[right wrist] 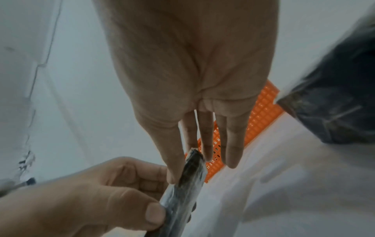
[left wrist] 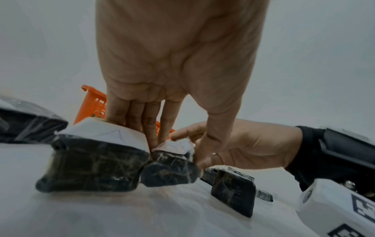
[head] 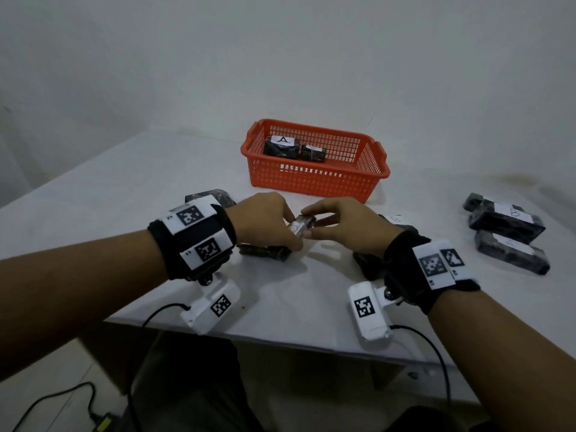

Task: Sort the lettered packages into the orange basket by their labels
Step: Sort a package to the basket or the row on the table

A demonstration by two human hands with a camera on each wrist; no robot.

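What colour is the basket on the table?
Orange; the basket shows best in the head view.

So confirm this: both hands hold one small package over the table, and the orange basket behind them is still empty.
Not empty. In the head view the orange basket already holds two packages, one labelled A. The rest stands: left hand and right hand hold one small package.

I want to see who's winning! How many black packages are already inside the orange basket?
2. A black plastic-wrapped package with a white "A" label lies in the orange plastic mesh basket, left of centre. A smaller black package sits right beside it. The front wall may hide more.
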